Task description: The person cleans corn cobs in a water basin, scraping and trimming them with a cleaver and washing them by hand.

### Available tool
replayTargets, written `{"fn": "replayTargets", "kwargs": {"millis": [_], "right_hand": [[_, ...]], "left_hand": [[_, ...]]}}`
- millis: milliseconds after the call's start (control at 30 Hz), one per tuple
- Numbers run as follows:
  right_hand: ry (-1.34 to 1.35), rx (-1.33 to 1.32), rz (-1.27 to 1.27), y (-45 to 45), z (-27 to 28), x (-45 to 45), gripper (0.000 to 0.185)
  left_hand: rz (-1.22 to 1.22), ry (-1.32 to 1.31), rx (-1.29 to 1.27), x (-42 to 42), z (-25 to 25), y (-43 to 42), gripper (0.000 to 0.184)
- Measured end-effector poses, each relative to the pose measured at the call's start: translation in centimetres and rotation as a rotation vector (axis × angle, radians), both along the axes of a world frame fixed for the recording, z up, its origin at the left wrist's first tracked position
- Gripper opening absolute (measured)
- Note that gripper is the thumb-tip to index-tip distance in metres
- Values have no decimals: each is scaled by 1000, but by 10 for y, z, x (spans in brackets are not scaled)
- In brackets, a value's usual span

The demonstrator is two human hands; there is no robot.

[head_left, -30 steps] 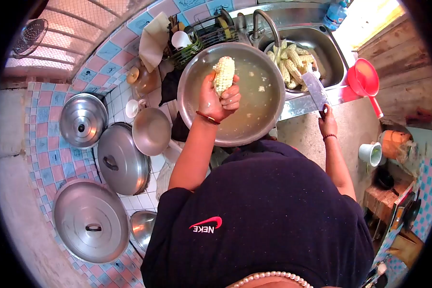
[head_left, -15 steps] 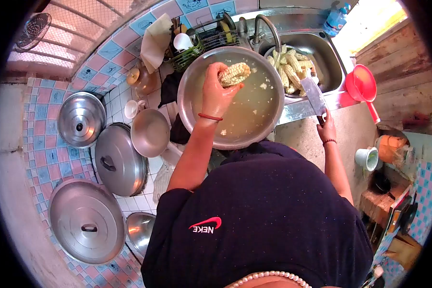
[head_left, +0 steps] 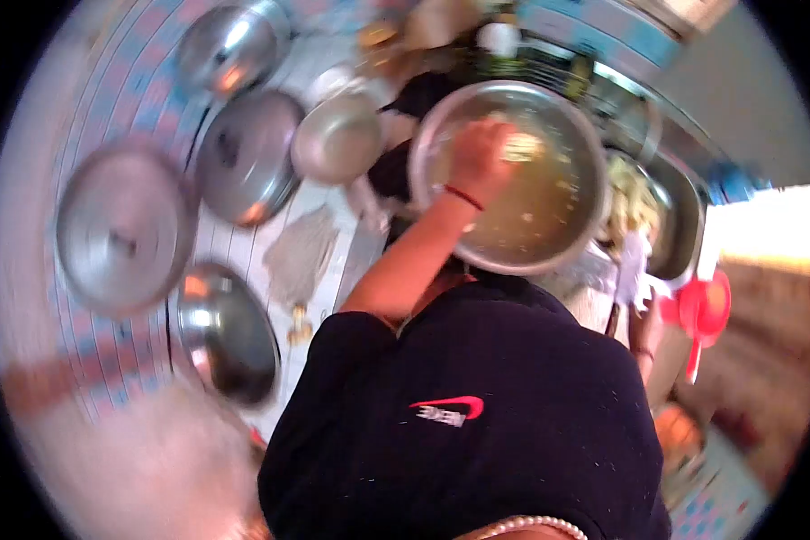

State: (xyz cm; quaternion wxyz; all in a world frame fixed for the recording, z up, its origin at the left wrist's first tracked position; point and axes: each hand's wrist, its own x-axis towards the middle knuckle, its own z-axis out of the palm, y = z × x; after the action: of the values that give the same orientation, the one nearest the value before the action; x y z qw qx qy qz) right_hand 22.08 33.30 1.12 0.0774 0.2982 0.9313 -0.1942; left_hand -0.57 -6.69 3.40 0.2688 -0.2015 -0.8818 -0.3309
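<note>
My left hand (head_left: 481,160) is closed round a corn cob (head_left: 522,148), low over the large metal basin (head_left: 426,202). Cloudy yellowish water (head_left: 522,216) with pale bits fills the basin. Whether the cob touches the water is blurred. Off to the right, my right hand (head_left: 643,326) grips the dark handle of a cleaver (head_left: 633,267), its blade pointing up toward the sink. Several corn cobs (head_left: 632,200) lie heaped near the blade's tip, at the sink's left side.
The steel sink (head_left: 693,238) borders the basin on the right, with a red dipper (head_left: 709,308) at its near corner. To the left are a pan (head_left: 337,139), a lidded pot (head_left: 247,157), a round lid (head_left: 126,229) and a metal bowl (head_left: 229,333).
The whole view has swung, smearing the picture. My left hand, still with the corn cob, appears lower into the basin. My right hand keeps the cleaver near the sink.
</note>
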Motion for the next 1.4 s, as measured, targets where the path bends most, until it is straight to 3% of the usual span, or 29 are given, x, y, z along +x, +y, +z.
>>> {"fn": "replayTargets", "kwargs": {"millis": [67,100,200,300,433,467,500,600,667,733,800,867,1000,1033,1100,1333,1400], "right_hand": [[396,-223,237,36,-14,-34,58],[487,-223,388,20,6,-62,55],[444,-229,603,-58,66,-126,47],[490,-436,949,-134,81,-163,43],[376,-574,1312,-239,74,-166,41],[324,-588,1422,-269,78,-155,40],[207,-703,1477,-302,82,-138,40],[71,-810,1803,-395,44,-104,44],[4,-760,1897,-455,14,-82,48],[185,-570,2023,-519,-13,-70,53],[407,-469,1978,-583,-56,-57,55],[464,-240,2053,-629,-67,-44,53],[466,37,2167,-672,-113,-49,47],[449,122,2165,-679,-113,-54,43],[454,193,2070,-685,-112,-71,43],[397,292,1666,-688,-111,-150,44],[444,169,1692,-687,-123,-163,40]], "left_hand": [[114,40,113,21,2,-10,47],[188,-20,153,37,6,-19,51],[454,53,249,87,3,-54,55],[811,135,206,159,-17,-107,59],[1264,-215,142,284,-48,-185,56],[1258,-533,302,314,-30,-204,54],[1382,-183,62,349,-76,-223,55],[1547,-353,-27,418,-114,-262,62],[1559,-514,22,437,-127,-280,63],[1438,-543,31,439,-132,-289,65],[1299,-623,87,438,-147,-305,73],[1321,-624,127,419,-133,-300,80],[1124,-445,-64,386,-140,-315,65],[1068,-444,-16,375,-132,-318,56],[994,-424,140,348,-135,-321,48],[903,-551,32,259,-119,-352,72],[885,-583,-56,249,-117,-359,79]]}}
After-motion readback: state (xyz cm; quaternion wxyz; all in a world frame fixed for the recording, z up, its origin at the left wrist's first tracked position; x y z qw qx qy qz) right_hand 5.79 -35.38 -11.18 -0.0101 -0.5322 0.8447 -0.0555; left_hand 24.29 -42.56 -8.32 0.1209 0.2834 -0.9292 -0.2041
